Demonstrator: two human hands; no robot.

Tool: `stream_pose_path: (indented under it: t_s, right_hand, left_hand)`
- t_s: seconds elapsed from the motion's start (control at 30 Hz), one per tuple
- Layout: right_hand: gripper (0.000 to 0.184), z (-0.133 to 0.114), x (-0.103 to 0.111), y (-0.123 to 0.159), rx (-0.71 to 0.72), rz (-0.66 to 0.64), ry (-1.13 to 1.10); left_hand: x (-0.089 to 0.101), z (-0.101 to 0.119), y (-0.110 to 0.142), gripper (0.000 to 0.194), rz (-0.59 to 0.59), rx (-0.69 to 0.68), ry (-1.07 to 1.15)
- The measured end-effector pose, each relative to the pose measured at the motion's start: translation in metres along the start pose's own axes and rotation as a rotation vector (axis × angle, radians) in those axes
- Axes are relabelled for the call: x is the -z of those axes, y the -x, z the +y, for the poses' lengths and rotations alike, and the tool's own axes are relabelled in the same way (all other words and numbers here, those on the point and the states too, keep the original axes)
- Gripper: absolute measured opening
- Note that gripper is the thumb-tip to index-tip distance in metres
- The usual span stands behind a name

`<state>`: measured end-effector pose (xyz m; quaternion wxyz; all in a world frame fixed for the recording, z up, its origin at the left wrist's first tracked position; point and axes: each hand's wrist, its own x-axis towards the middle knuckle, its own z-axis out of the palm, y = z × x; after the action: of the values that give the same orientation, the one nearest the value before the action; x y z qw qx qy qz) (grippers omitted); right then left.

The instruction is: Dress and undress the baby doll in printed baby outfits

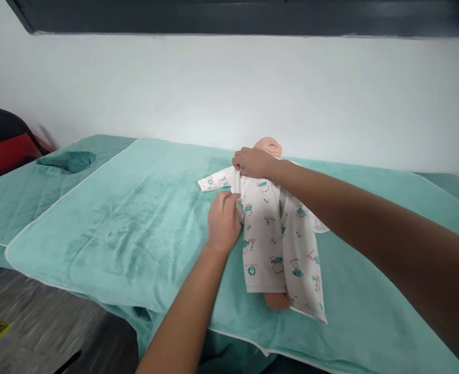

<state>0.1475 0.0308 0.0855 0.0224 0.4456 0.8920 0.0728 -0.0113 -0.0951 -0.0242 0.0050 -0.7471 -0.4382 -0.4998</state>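
Note:
A baby doll [268, 144] lies face up on the teal cover, dressed in a white baby gown [266, 244] with teal and pink prints. One sleeve stretches out to the left, and a foot shows below the hem. My left hand [224, 218] pinches the gown's side edge just under that sleeve. Higher up, my right hand [255, 162] reaches across the doll's chest, its fingers closed on the gown cloth near the shoulder. My right forearm hides part of the doll's neck and the gown's other sleeve.
The teal velvet cover [128, 223] with white piping spreads over a padded bed against a white wall [214, 88]. At the left is a face hole [69, 161], with a black and red chair [7, 145] beyond. A dark ledge [229, 18] runs overhead.

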Motion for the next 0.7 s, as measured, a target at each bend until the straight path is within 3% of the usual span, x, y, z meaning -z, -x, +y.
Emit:
stream_pose_path:
  t_s: [0.1,0.3,0.47,0.57,0.7]
  right_hand:
    - [0.009,0.004,0.005,0.012,0.041,0.098,0.008]
    - [0.011,0.016,0.010,0.025,-0.039,0.040,0.039]
    - [0.021,0.031,0.026,0.030,0.119,0.040,0.254]
    - [0.023,0.039,0.028,0.045,0.009,0.062,0.348]
    - [0.025,0.043,0.013,0.072,-0.247,0.169,0.220]
  left_hand:
    - [-0.001,0.011,0.005,0.030,-0.014,-0.171,-0.045]
    - [-0.007,0.023,0.009,0.029,-0.140,-0.094,0.045]
    - [-0.008,0.028,0.003,0.027,-0.123,-0.224,0.034]
    - [-0.004,0.033,-0.004,0.027,-0.143,-0.333,-0.016]
    - [0.000,0.041,-0.011,0.029,-0.286,-0.452,-0.037]
